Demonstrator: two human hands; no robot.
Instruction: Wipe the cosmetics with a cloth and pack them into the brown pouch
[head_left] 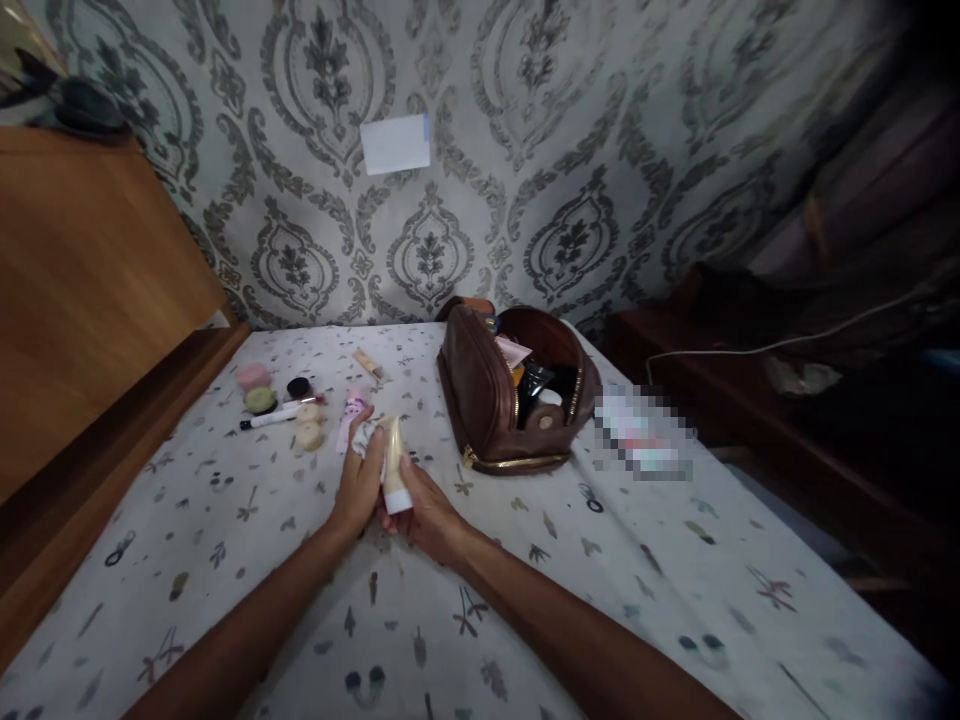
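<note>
My right hand [429, 505] is closed round a pale yellow squeeze tube [394, 462], its white cap pointing down toward me. Close against it, my left hand [358, 490] grips a crumpled white cloth or tissue [365, 438] at the tube's side. Part of the fingers of both hands is hidden. Just beyond the left hand lies a pink-and-lilac bottle [354, 404]. To the right of my hands stands a brown toiletry bag [480, 390], unzipped, with a white round lid [550, 398], black items and a pink packet [512, 351] inside.
Left on the patterned sheet [420, 620] are a pink jar [253, 377], a green-lidded jar [260, 400], a black round lid [298, 387], a white pen-like tube [274, 416] and cream-coloured round pieces [308, 430]. A small beige tube [367, 363] lies farther back. A wooden cabinet [97, 290] borders the left.
</note>
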